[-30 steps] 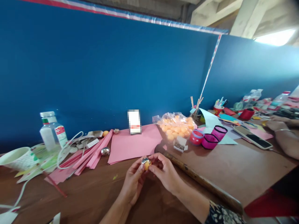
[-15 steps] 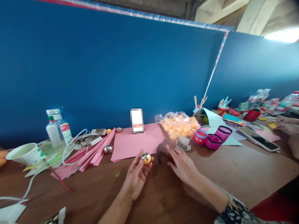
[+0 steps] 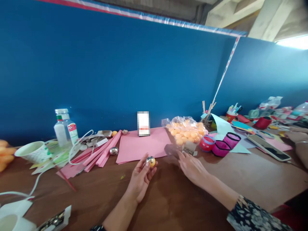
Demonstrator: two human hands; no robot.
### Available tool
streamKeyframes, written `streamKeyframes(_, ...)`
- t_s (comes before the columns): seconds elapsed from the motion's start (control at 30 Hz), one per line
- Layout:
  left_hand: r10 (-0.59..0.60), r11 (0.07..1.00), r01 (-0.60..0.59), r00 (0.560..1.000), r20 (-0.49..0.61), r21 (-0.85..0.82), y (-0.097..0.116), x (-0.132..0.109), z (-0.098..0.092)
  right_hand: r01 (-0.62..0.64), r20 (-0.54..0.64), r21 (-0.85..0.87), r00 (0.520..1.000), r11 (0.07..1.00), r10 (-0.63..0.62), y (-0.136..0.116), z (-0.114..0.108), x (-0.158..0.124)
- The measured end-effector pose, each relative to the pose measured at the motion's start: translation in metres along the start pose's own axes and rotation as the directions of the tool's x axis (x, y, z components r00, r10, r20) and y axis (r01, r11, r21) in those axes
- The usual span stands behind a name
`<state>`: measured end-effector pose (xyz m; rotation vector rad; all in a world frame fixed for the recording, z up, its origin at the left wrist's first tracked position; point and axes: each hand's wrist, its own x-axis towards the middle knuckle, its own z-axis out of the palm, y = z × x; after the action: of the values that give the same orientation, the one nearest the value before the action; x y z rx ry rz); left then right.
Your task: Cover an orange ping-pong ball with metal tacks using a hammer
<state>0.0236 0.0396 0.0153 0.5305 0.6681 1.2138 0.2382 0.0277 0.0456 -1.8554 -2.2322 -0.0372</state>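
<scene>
My left hand (image 3: 141, 178) is closed around an orange ball (image 3: 152, 162), holding it up above the brown table. Shiny silver pieces cover part of the ball's upper left side. My right hand (image 3: 193, 168) is beside a small open box (image 3: 190, 148) of tiny items too small to name. Its fingers are drawn together, and whatever they pinch is hidden. Behind the left hand lie pink paper sheets (image 3: 141, 146). Two silver-covered balls rest near the paper, one at its left edge (image 3: 114, 150) and another farther back (image 3: 124, 132).
Behind the right hand is a clear bag of orange balls (image 3: 185, 131). Purple round containers (image 3: 220, 148) and a phone (image 3: 269, 147) stand to the right. Pink folded strips (image 3: 103, 152), a paper cup (image 3: 33, 152), bottles (image 3: 63, 128) and a white cable are left. Another person's hand (image 3: 297, 136) is at far right.
My right hand has shifted slightly right and its thumb has come closer to the fingers. The left hand keeps hold of the ball. The view has turned slightly left.
</scene>
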Motion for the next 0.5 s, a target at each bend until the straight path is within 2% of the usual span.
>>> streamKeyframes(0.13,0.007,1.0,-0.007,1.0,-0.024,0.011,-0.003,0.002,-0.001,-0.043,-0.116,0.155,0.991,0.987,0.061,-0.006,-0.017,-0.014)
streamKeyframes(0.27,0.009,1.0,-0.009,1.0,-0.009,0.022,-0.006,0.004,-0.005,-0.101,-0.055,0.405,0.989,0.909,0.135,-0.025,-0.034,-0.036)
streamKeyframes(0.5,0.026,0.998,-0.026,1.0,-0.009,0.05,-0.008,0.005,-0.006,-0.013,-0.085,0.464,0.995,0.886,0.06,-0.049,-0.039,-0.052)
